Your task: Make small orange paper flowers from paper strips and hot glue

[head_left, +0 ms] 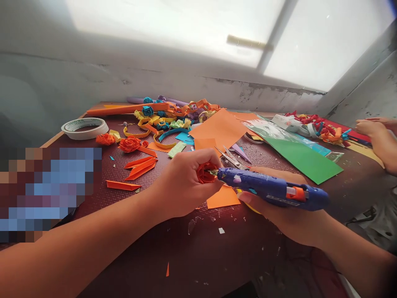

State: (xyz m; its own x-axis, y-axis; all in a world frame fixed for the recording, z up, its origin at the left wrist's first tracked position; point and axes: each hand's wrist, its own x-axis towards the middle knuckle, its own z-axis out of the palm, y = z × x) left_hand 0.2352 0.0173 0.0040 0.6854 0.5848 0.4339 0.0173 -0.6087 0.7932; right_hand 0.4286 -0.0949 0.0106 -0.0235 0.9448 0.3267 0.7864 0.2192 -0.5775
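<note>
A left hand (pixel 186 182) curls closed around one orange paper rose (pixel 204 176) above the counter (pixel 155 252); the right hand (pixel 276 217) grips one blue glue gun (pixel 257 185), nozzle at the rose. Scraps dot the open near side. One tape roll (pixel 85 134) sits at the left edge; one green sheet (pixel 310 161) lies right.

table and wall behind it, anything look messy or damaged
Loose scraps litter the table, small bits cling to the blue glue gun, and dark, worn-looking patches break the wall's pale surface.
</note>
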